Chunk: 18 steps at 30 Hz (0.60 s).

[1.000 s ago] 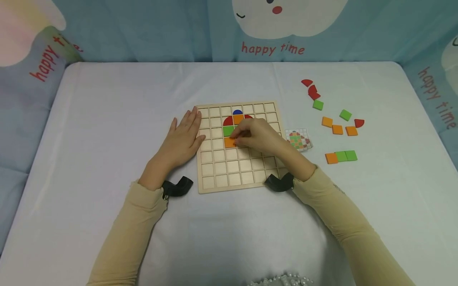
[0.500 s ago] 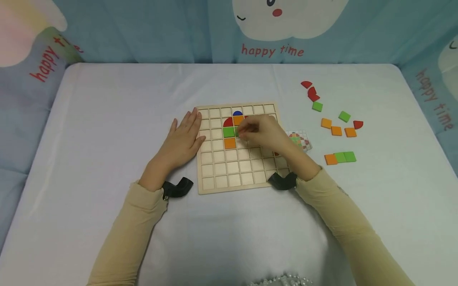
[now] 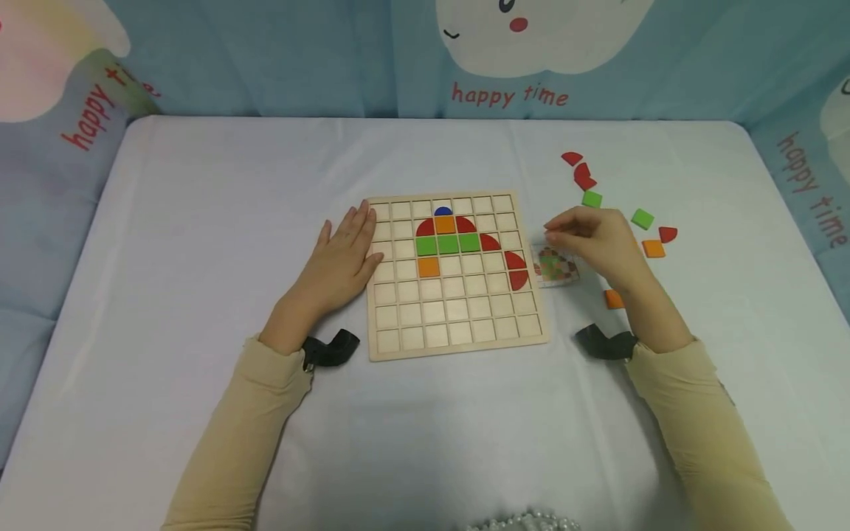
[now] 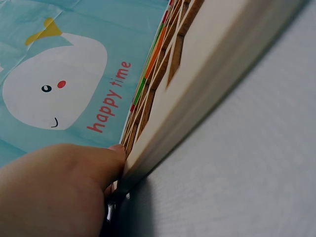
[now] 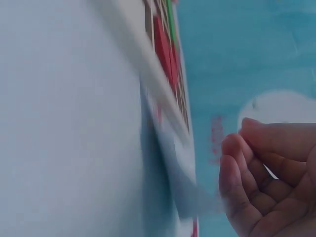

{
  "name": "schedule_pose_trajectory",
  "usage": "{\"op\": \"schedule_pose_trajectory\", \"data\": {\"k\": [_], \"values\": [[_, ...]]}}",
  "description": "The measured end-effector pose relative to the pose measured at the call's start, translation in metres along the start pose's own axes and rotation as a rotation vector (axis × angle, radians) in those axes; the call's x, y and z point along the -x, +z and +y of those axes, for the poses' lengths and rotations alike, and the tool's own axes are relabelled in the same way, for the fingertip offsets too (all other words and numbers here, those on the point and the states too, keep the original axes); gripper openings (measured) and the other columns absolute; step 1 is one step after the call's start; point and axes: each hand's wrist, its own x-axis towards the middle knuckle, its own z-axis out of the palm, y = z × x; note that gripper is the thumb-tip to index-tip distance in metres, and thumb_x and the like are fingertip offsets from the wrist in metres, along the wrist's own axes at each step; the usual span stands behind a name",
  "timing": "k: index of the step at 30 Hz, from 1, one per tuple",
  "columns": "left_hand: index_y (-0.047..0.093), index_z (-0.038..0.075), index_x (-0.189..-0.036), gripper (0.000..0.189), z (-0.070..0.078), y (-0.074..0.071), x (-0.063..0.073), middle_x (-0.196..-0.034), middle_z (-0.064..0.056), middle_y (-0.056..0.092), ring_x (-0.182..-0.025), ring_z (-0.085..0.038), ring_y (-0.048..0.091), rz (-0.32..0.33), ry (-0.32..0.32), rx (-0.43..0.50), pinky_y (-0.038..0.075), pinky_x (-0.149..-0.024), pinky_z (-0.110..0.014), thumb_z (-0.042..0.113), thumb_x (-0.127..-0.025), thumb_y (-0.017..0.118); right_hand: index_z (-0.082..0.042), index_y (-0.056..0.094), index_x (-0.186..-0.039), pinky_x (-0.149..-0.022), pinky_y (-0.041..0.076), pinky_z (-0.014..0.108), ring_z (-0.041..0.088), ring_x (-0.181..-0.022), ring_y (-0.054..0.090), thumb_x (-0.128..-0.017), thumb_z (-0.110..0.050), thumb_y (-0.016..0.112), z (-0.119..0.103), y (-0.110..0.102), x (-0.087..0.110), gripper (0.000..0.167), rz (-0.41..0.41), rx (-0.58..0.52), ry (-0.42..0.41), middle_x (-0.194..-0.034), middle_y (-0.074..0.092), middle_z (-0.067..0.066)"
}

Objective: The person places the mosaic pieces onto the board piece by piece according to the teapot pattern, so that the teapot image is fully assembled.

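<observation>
The wooden grid board (image 3: 457, 355) lies on the table. Its cells carry a blue half-round piece (image 3: 443, 211), red curved pieces such as one near the right side (image 3: 516, 279), three green squares (image 3: 448, 244) in a row, and two orange squares (image 3: 428, 267). My left hand (image 3: 339, 258) rests flat along the board's left edge; in the left wrist view the thumb (image 4: 111, 160) lies at that edge. To the right of the board, over the picture card (image 3: 558, 269), is my right hand (image 3: 594, 240). Its fingers (image 5: 234, 170) are loosely bent with nothing visible between them.
Loose pieces lie on the right: several red curved ones (image 3: 582, 177), green squares (image 3: 642, 219) and orange squares (image 3: 654, 248). My right hand and wrist cover part of that group. A pearl-like string of beads (image 3: 524, 522) shows at the near edge. A blue curtain (image 3: 299, 59) stands behind.
My right hand has left the board and moved right, uncovering a green square in the middle of the row and the red pieces. My left hand has stayed in place.
</observation>
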Motion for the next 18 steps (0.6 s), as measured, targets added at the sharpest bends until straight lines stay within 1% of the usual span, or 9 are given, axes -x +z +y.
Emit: {"op": "schedule_pose_trajectory", "data": {"k": [4,8,10,13,15,18], "values": [[0.003,0.002,-0.151,0.065,0.0,0.001,0.0,-0.157,-0.011,-0.004,-0.144,-0.026,-0.003,-0.003,0.002,-0.003,-0.005,-0.112,-0.049,0.034,-0.103,0.033,0.002,0.069,-0.103,-0.071,0.044,0.015,0.005,-0.08,0.06,-0.087,-0.017,0.07,0.013,-0.02,0.006,0.026,0.051,0.045,0.034,-0.088,0.067,-0.009],[0.003,0.001,-0.15,0.065,-0.001,0.002,0.0,-0.157,-0.011,-0.004,-0.144,-0.027,-0.003,0.001,0.008,0.003,-0.005,-0.112,-0.05,0.033,-0.103,0.032,0.0,0.069,-0.105,-0.069,0.043,0.016,0.005,-0.08,0.058,-0.087,-0.021,0.071,0.022,-0.035,0.01,0.028,0.089,0.061,0.081,-0.085,0.065,-0.015],[0.003,0.001,-0.15,0.065,-0.001,0.002,0.0,-0.157,-0.012,-0.004,-0.144,-0.027,-0.003,0.004,0.006,0.005,-0.005,-0.112,-0.05,0.033,-0.103,0.033,-0.001,0.069,-0.104,-0.067,0.043,0.017,0.007,-0.079,0.058,-0.086,-0.022,0.071,0.025,-0.04,0.01,0.028,0.094,0.061,0.1,-0.084,0.065,-0.016],[0.003,0.0,-0.15,0.065,-0.002,0.002,0.0,-0.157,-0.012,-0.004,-0.144,-0.028,-0.003,0.005,0.009,0.006,-0.005,-0.112,-0.051,0.033,-0.103,0.032,-0.002,0.068,-0.105,-0.066,0.045,0.015,0.007,-0.078,0.058,-0.086,-0.024,0.071,0.029,-0.047,0.01,0.029,0.081,0.075,0.134,-0.083,0.065,-0.016],[0.003,0.0,-0.15,0.064,-0.002,0.001,-0.001,-0.157,-0.013,-0.004,-0.144,-0.028,-0.002,0.005,0.011,0.009,-0.004,-0.112,-0.051,0.033,-0.103,0.032,-0.001,0.068,-0.107,-0.068,0.047,0.014,0.006,-0.079,0.06,-0.086,-0.025,0.071,0.032,-0.052,0.01,0.032,0.07,0.083,0.155,-0.084,0.066,-0.016],[0.002,-0.001,-0.15,0.064,-0.002,0.002,-0.001,-0.157,-0.013,-0.004,-0.144,-0.029,-0.002,0.003,0.019,0.007,-0.004,-0.112,-0.052,0.033,-0.103,0.031,-0.002,0.067,-0.109,-0.071,0.044,0.016,0.005,-0.08,0.059,-0.086,-0.028,0.071,0.039,-0.06,0.011,0.035,0.071,0.082,0.196,-0.084,0.065,-0.018]]}}
